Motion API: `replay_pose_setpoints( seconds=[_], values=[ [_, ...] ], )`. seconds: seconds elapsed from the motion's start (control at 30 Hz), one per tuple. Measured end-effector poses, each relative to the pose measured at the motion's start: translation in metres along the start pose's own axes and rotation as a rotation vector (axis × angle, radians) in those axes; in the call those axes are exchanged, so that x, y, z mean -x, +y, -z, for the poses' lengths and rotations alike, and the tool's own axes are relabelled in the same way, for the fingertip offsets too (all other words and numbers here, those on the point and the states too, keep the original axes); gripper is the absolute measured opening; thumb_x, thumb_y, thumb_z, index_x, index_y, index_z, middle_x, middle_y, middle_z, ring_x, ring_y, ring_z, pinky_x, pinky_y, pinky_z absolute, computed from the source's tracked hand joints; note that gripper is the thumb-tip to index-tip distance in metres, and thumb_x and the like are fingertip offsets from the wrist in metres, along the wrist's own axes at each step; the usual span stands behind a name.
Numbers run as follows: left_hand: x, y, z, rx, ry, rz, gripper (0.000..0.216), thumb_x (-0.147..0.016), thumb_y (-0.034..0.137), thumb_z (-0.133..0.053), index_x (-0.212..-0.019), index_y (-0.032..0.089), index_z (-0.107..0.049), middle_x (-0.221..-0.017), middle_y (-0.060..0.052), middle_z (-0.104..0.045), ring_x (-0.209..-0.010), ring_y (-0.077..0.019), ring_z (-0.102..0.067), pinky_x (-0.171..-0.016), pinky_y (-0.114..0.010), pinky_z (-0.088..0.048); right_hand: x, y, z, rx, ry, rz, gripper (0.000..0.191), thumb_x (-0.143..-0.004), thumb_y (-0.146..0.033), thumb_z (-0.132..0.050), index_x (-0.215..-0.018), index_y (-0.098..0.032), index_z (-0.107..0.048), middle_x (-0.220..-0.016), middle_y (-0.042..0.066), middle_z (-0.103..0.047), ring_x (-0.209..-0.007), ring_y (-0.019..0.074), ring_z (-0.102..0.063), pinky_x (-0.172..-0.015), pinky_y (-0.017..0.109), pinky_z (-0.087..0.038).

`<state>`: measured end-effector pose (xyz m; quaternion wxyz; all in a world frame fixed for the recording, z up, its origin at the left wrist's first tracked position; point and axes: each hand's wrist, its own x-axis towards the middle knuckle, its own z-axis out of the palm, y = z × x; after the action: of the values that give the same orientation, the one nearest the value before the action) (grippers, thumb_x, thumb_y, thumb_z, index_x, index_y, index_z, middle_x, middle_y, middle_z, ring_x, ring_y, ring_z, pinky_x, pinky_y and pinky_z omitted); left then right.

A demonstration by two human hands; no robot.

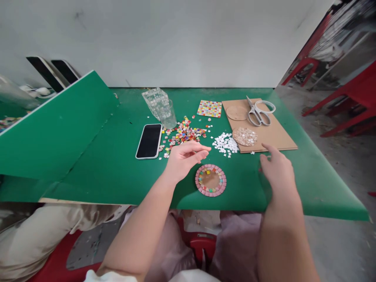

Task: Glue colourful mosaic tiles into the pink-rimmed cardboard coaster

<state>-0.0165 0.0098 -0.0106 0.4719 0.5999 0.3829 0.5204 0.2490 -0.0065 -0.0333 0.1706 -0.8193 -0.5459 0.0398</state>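
Note:
A round coaster (pixel 210 180) with a pink tile rim and a few coloured tiles inside lies near the front edge of the green table (pixel 117 164). My left hand (pixel 184 157) hovers just above and left of it, fingers pinched together; what they hold is too small to see. My right hand (pixel 276 168) rests on the table to the coaster's right, fingers loosely curled and apart, nothing in them. A heap of coloured mosaic tiles (pixel 184 134) lies behind my left hand, and a pile of white tiles (pixel 225 143) sits beside it.
A black phone (pixel 149 141) lies face up at left. A clear glass (pixel 168 113) and plastic container (pixel 155 100) stand behind. A cardboard sheet (pixel 276 135) carries scissors (pixel 258 111) and two round discs. A tiled square (pixel 209 108) lies nearby. Red chairs stand at right.

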Motion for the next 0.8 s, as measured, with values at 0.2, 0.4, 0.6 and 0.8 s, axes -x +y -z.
replay_pose_setpoints(
  seconds=[0.2,0.4,0.6,0.8],
  values=[
    [0.001,-0.004,-0.004,0.061,0.044,0.099,0.016,-0.072,0.028,-0.071,-0.084,0.019,-0.074,-0.074,-0.004,-0.072,-0.063,-0.0127,-0.066,-0.059,-0.024,-0.056,0.001,-0.002,0.006,0.068,-0.076,-0.081,0.047,-0.077,-0.026,-0.04,-0.121,-0.024,-0.059,-0.089,0.012,-0.068,-0.075,0.0258,-0.061,-0.056,0.033,-0.041],
    [0.0,-0.004,-0.006,0.037,0.023,0.157,0.019,-0.075,0.029,-0.068,-0.088,0.017,-0.073,-0.075,-0.005,-0.073,-0.067,-0.0154,-0.069,-0.068,-0.029,-0.059,0.001,-0.006,0.004,-0.036,-0.002,-0.025,0.041,-0.079,-0.026,-0.039,-0.111,-0.021,-0.064,-0.097,0.011,-0.066,-0.085,0.0245,-0.06,-0.069,0.035,-0.044],
    [0.001,-0.003,-0.007,0.025,-0.02,0.174,0.021,-0.076,0.03,-0.066,-0.09,0.016,-0.072,-0.078,-0.006,-0.074,-0.069,-0.0165,-0.07,-0.071,-0.031,-0.059,0.002,-0.012,-0.003,-0.041,-0.034,0.078,0.041,-0.077,-0.017,-0.038,-0.105,-0.02,-0.067,-0.09,0.007,-0.071,-0.081,0.0231,-0.06,-0.07,0.034,-0.044],
    [0.001,-0.001,-0.006,0.023,-0.027,0.171,0.02,-0.075,0.029,-0.067,-0.089,0.016,-0.073,-0.076,-0.006,-0.074,-0.066,-0.0158,-0.069,-0.066,-0.029,-0.058,0.006,-0.015,-0.004,0.001,-0.081,0.135,0.041,-0.076,-0.014,-0.038,-0.103,-0.02,-0.068,-0.092,0.007,-0.071,-0.088,0.0245,-0.059,-0.069,0.034,-0.045]
  ],
)
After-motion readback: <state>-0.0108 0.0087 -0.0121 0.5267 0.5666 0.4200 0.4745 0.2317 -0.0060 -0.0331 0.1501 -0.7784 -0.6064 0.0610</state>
